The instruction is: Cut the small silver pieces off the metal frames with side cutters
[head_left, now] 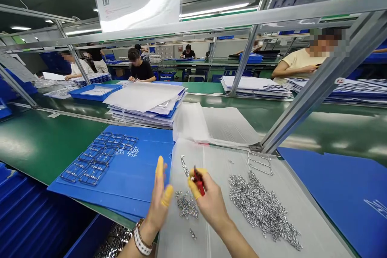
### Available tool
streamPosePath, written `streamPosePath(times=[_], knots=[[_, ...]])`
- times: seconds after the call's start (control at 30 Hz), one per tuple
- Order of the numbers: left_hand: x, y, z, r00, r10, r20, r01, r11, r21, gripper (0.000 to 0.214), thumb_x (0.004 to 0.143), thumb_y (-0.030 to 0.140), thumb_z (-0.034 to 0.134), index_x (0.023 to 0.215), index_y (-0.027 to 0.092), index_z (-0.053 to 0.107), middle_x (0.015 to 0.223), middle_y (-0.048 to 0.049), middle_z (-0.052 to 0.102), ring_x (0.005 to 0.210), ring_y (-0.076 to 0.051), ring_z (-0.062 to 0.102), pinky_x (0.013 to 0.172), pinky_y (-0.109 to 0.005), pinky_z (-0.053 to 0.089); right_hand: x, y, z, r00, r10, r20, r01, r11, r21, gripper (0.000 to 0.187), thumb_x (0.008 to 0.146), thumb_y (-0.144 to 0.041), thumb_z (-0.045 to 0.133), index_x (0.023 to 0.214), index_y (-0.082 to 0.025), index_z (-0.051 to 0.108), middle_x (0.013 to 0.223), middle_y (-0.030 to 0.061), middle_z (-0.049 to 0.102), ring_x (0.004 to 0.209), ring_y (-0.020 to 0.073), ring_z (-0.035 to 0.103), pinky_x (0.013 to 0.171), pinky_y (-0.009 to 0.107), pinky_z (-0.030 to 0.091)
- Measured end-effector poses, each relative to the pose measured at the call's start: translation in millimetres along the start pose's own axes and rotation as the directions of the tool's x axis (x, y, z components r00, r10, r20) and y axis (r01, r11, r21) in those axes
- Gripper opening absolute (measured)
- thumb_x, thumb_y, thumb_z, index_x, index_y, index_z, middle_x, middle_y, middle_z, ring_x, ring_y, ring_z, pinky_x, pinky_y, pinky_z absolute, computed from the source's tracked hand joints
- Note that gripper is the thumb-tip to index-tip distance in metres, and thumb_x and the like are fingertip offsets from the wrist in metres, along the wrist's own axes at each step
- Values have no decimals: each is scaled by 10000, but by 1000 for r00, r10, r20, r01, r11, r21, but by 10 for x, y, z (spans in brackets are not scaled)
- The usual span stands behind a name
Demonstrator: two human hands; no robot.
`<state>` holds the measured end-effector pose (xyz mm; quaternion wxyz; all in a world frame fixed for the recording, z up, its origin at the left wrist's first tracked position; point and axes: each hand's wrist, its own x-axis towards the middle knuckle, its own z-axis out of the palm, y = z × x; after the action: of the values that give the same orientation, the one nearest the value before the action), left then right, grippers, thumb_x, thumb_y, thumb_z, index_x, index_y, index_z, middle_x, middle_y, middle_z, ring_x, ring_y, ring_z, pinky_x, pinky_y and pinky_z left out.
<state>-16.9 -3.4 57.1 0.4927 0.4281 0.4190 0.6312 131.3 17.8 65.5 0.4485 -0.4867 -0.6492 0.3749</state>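
My right hand [210,197] wears yellow finger cots and is shut on small red-handled cutters [199,181], held over a translucent plastic sheet [193,238]. My left hand [159,205] is raised and open, with yellow cots on its fingertips and nothing in it. It sits over the sheet's left edge, next to a blue corrugated board [142,181]. Below my right hand lies a small heap of metal pieces [187,205]. A much larger heap of shiny metal parts [260,209] lies to the right, with a metal runner frame [260,163] beyond it. Rows of metal frames [96,157] lie on the blue board.
A green conveyor table [51,145] runs beneath everything, crossed by a grey aluminium rack [320,92]. Stacks of white sheets and blue boards [145,105] stand ahead. Blue bins [24,209] sit at lower left. Several co-workers sit along the lines beyond.
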Motion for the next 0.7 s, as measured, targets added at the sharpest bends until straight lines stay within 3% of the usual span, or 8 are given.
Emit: streamPosePath(times=[0.03, 0.1, 0.17, 0.23, 0.33, 0.43, 0.53, 0.7], knots=[[15, 11, -20, 987, -162, 5, 161, 973, -167, 658, 785, 572, 522, 1368, 311, 366, 1476, -83, 308, 1314, -321, 321, 1055, -483, 232, -44, 4, 38, 991, -117, 68, 122, 989, -82, 205, 845, -243, 447, 1034, -207, 517, 924, 73, 619, 808, 188, 580, 738, 330, 476], [61, -9, -58, 908, -402, 119, 411, 802, -433, 666, 818, 639, 385, 1380, 286, 328, 1362, -131, 457, 1198, -335, 473, 978, -510, 328, -145, 24, 146, 907, -343, 245, 393, 899, -196, 289, 809, -106, 395, 1046, -209, 523, 935, 79, 619, 869, 204, 568, 806, 370, 457], [112, -67, -100, 848, -474, 238, 519, 648, -557, 697, 802, 668, 379, 1360, 252, 345, 1226, -150, 563, 1101, -352, 553, 929, -528, 361, -246, 47, 259, 803, -445, 397, 564, 782, -264, 349, 760, -32, 380, 1017, -204, 540, 932, 81, 619, 882, 216, 558, 831, 401, 441], [151, -128, -143, 839, -458, 294, 534, 589, -607, 664, 804, 665, 381, 1311, 236, 408, 1164, -145, 600, 1033, -349, 593, 893, -525, 385, -324, 59, 332, 765, -429, 480, 608, 727, -320, 362, 732, -3, 379, 974, -205, 557, 931, 78, 619, 862, 216, 554, 807, 399, 444], [174, -185, -187, 858, -426, 287, 503, 587, -634, 629, 818, 655, 365, 1225, 197, 507, 1135, -137, 619, 956, -315, 622, 843, -484, 427, -360, 28, 316, 784, -370, 499, 570, 748, -340, 398, 707, -30, 433, 1044, -210, 546, 1026, 82, 604, 927, 221, 542, 820, 382, 442], [158, -218, -188, 872, -437, 222, 467, 602, -648, 651, 812, 664, 372, 1195, 169, 550, 1102, -127, 636, 888, -264, 637, 812, -414, 456, -291, -52, 204, 867, -268, 420, 448, 787, -424, 398, 753, -123, 490, 1145, -192, 509, 1090, 103, 582, 990, 229, 529, 854, 378, 429], [115, -267, -150, 880, -442, 173, 443, 635, -633, 647, 826, 646, 370, 1208, 158, 557, 1110, -127, 640, 854, -221, 634, 821, -371, 456, -178, -127, 129, 931, -82, 356, 299, 732, -612, 300, 794, -193, 510, 1089, -184, 557, 986, 97, 613, 920, 246, 553, 810, 398, 430], [44, -336, -78, 884, -446, 139, 440, 696, -568, 650, 833, 646, 350, 1176, 154, 600, 1050, -120, 668, 926, -232, 607, 871, -363, 427, -83, -141, 171, 936, 76, 345, 224, 628, -746, 205, 818, -292, 529, 974, -190, 616, 887, 79, 634, 814, 250, 579, 716, 375, 421]])
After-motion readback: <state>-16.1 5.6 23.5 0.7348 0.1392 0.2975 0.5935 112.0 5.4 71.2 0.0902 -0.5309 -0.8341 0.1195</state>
